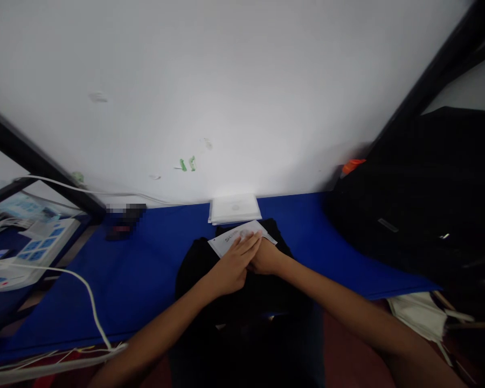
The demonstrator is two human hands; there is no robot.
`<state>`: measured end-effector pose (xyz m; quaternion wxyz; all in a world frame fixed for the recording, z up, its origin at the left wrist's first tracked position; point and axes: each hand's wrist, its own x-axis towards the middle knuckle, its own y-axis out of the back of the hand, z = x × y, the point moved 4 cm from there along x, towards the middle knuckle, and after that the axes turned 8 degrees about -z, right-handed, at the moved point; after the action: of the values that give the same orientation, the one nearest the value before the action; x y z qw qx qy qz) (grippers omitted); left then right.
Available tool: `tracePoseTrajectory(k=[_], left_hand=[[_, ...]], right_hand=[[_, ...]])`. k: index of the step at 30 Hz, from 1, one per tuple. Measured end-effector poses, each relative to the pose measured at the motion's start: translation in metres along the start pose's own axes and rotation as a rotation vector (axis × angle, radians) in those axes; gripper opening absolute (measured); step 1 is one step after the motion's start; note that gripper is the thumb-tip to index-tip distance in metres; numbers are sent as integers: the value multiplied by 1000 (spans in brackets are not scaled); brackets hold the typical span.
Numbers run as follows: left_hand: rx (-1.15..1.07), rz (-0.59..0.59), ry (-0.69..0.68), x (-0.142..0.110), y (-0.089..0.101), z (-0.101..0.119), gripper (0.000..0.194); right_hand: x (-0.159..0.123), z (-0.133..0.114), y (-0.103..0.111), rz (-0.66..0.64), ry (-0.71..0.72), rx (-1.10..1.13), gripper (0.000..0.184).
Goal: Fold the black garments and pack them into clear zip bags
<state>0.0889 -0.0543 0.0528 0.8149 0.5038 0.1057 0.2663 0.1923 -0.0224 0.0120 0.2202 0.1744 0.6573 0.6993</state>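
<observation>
Blue surface (153, 275): one white stack (235, 209) stood at the middle of the back edge; one dark object (125, 223) lay near the back left corner; one white cable (92, 303) crossed the left end. One white printed packet (229, 241) rested on a black item (197, 272) before you, nearer than the stack. Your left hand (235, 265) lay over it, fingers straight, touching your curled right hand (267, 258); whether either grip pinched it could not be told. One large black bag (404, 199), right end, contents hidden.
</observation>
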Motion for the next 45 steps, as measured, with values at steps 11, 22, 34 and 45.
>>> tracePoseTrajectory(k=[11,22,34,45], left_hand=[[125,53,28,-38,8,-4,52],[312,252,14,-65,21,-12,18],[16,622,-43,-65,11,7,22],[-79,802,33,-72,30,9,13]], right_hand=[[-9,-5,-9,50,-130,330,56],[-45,-20,15,224,-106,213,35],[-45,-54,59,618,18,-59,15],[-74,9,45,599,-60,-47,30]])
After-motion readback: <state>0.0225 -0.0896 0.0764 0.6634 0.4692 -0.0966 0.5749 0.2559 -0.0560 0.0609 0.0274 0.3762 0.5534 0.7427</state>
